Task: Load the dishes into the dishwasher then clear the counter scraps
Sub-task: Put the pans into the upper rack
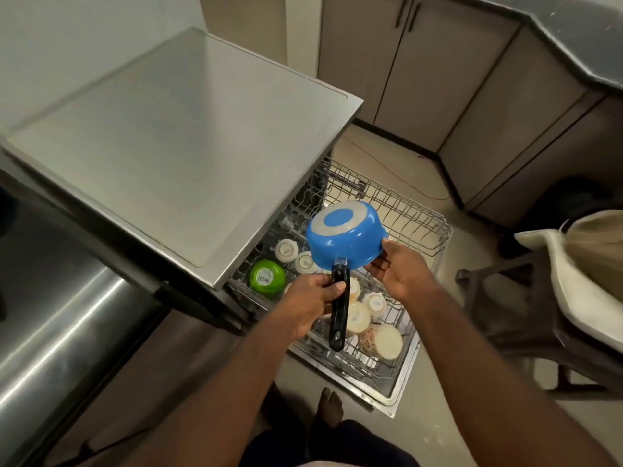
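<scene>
Saucepan (344, 246) inverted above rack (416, 219) | left hand (315, 298) curled round its handle | right hand (399, 273) pinching rim

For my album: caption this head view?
Left hand and right hand hold a blue pan upside down over the rack.

A home kitchen: steel dishwasher (188, 136) with pulled-out rack (414, 227), beige cabinets (421, 72), dark countertop (573, 32).

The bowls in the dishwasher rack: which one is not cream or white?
The green bowl, upside down at the left of the rack, with a white label on its base. The other bowls are cream or white.
</scene>
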